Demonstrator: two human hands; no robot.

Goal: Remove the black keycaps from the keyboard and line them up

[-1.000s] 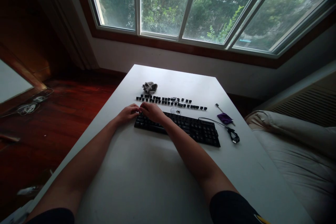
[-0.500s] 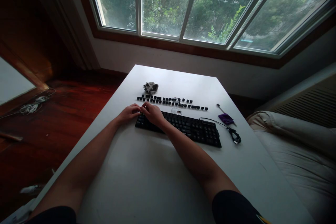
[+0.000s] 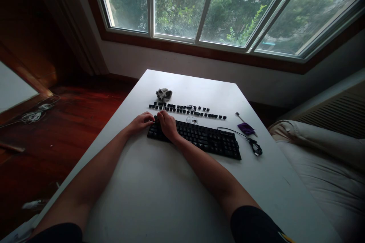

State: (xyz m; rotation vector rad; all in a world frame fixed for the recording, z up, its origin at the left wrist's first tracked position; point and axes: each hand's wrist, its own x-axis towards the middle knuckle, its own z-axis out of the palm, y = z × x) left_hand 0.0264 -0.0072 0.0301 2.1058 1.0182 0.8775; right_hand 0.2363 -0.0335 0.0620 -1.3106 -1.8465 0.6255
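A black keyboard (image 3: 205, 138) lies slantwise on the white table. My left hand (image 3: 141, 121) is at its far left corner, fingers curved and thumb apart from them, with nothing visible between. Over the keyboard's left end is my right hand (image 3: 168, 125), its fingers bent and drawn together at the back row of keys. Whatever those fingertips may hold is hidden or too small to make out. Behind the keyboard, loose black keycaps (image 3: 202, 114) stand in two rows. A small clear round piece (image 3: 192, 120) lies between the keycaps and the keyboard.
A crumpled grey cloth (image 3: 164, 94) sits behind the keycaps. To the right are a purple cloth (image 3: 245, 128), a small brush (image 3: 237, 114) and the keyboard's bundled cable (image 3: 255, 147). A pale sofa (image 3: 313, 174) borders the table's right side; a window (image 3: 176, 3) is beyond.
My right hand has shifted slightly right along the keyboard's back row, and its fingertips have come away from my left hand. My left hand has stayed almost in place.
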